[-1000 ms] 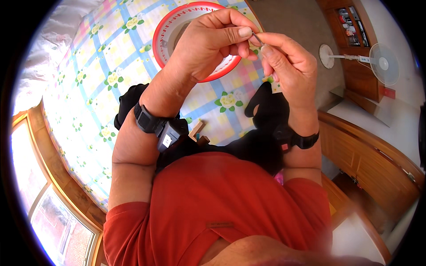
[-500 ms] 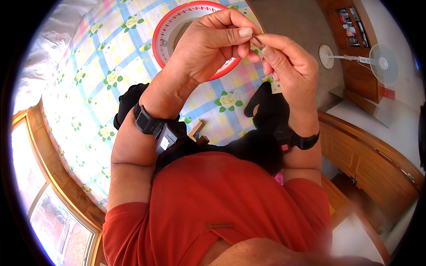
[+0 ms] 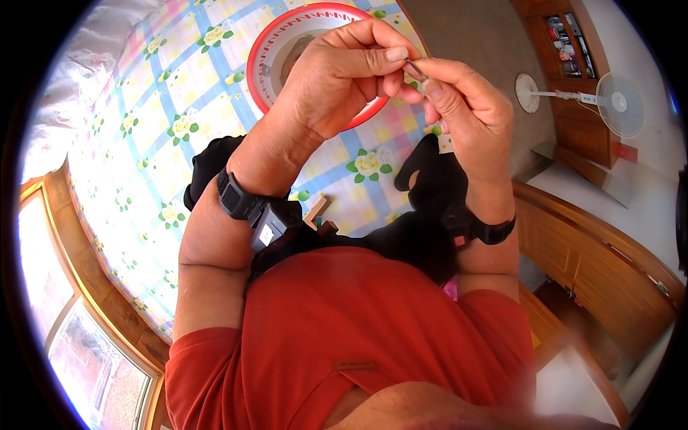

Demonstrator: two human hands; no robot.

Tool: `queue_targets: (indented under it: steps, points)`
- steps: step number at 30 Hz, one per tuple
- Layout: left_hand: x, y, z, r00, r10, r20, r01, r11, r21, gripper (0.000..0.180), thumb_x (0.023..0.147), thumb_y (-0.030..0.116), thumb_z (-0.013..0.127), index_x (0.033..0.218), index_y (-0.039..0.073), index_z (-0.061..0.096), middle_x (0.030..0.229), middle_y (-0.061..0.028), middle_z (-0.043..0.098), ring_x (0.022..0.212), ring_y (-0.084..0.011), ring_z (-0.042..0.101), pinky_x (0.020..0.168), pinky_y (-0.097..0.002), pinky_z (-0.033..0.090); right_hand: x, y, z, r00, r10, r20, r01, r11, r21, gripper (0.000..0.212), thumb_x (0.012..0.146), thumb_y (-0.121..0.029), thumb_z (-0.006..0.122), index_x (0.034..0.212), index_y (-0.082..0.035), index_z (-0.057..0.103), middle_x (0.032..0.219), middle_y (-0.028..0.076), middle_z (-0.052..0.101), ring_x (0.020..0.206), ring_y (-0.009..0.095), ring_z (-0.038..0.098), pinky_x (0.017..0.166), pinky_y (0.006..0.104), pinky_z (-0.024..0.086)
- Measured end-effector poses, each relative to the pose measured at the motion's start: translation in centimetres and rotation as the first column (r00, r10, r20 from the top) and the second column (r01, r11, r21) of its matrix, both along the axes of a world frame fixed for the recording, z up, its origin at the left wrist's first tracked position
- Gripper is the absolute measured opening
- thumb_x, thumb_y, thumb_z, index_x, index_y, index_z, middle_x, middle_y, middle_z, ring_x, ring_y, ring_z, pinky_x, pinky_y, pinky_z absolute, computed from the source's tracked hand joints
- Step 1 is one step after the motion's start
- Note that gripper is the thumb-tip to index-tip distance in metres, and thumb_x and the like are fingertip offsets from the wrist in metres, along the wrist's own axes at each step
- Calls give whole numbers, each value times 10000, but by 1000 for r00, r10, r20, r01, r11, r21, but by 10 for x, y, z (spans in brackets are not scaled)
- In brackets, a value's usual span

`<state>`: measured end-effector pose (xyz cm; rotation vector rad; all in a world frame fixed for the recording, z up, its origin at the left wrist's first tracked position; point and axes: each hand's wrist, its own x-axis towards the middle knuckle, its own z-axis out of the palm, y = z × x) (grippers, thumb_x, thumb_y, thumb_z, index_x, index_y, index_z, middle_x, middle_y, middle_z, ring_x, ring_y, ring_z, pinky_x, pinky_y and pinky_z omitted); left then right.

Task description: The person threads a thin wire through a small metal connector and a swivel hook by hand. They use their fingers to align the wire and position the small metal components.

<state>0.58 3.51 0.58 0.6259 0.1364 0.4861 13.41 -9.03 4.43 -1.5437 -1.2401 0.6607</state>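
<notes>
My left hand [image 3: 337, 75] and my right hand [image 3: 469, 104] meet fingertip to fingertip at the top middle. Between them is a thin, dark, narrow piece [image 3: 414, 69], too small for its kind to show. The left thumb and forefinger pinch one end; the right thumb and forefinger close on the other. A round white basin with a red rim [image 3: 252, 68] sits on the flowered cloth, behind and below my left hand. Something brownish-grey [image 3: 295, 49] lies in it, partly hidden by that hand.
My black-clad legs [image 3: 437, 179] rest on the blue-and-yellow flowered cloth [image 3: 208, 86]. Small wooden blocks [image 3: 319, 208] lie by my left forearm. A window [image 3: 100, 351] is at lower left. To the right stand a fan [image 3: 620, 104] and a wooden cabinet [image 3: 595, 251].
Almost nothing differs. My fingertips have shifted very slightly around the thin dark piece, and a bit more of it shows between them.
</notes>
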Motion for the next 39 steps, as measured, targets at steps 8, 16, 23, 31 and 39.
queue_targets:
  steps: [8,16,23,31,39]
  points:
    - [4,-4,-1,1000,-7,21,9,997,-73,115,918,45,549,928,-24,639,832,-105,637,623,-167,588,686,-327,559,-2,2,0,995,-32,97,28,998,49,192,884,-61,580,1042,-76,687,638,-3,570,565,52,501,525,211,413]
    - [6,-8,0,998,56,18,-56,998,-18,113,932,77,553,937,-5,630,861,-74,636,608,-122,564,665,-306,543,-3,6,-13,880,-156,448,46,968,248,200,853,38,623,1045,2,666,811,44,693,581,53,551,523,204,463]
    - [8,-9,-2,995,92,42,-91,995,-33,103,942,74,537,921,0,605,918,-81,637,576,-114,531,698,-310,563,-5,10,-15,813,-230,535,62,948,312,258,795,-8,651,1037,-95,671,648,108,598,532,227,579,495,307,454]
    - [9,-9,-3,994,94,52,-93,995,-27,97,940,67,537,923,3,607,909,-83,639,564,-106,526,672,-285,558,-3,9,-16,803,-226,552,47,947,319,272,773,2,656,1027,-95,674,654,100,604,547,230,589,501,310,457]
    - [9,-16,5,958,260,-122,-218,934,284,151,933,164,591,852,37,597,799,-41,641,548,-70,519,499,-197,420,-4,4,-14,894,-182,409,83,965,250,227,827,-16,608,1041,-83,648,711,81,634,571,161,590,524,271,452]
